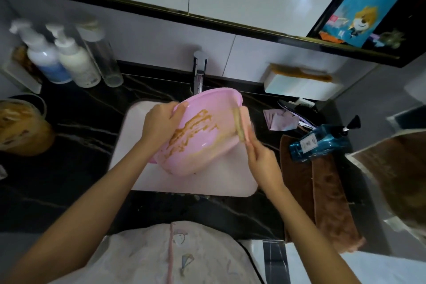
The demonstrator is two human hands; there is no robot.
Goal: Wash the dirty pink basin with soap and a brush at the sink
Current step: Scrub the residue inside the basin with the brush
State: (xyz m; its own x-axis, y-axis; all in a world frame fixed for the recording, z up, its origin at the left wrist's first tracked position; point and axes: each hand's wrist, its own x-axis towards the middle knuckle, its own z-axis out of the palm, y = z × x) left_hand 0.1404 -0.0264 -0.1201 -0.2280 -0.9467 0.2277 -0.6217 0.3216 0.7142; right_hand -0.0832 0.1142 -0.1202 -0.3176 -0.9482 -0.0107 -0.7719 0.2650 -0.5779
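The pink basin is held up over the white sink. It is tipped so that its inside faces the person. Brown muck is smeared across the inside.

The left hand holds the basin by its left edge, with its fingers curled tight over the rim. The right hand holds the handle of the brush, fingers closed round it. The brush head lies against the right rim of the basin (it looks blurry, so I cannot tell more).

The tap stands just behind the basin. To the right of the sink, a blue bottle lies on its side on a brown towel on the black bench. Two white pump bottles stand at the far left of the bench.
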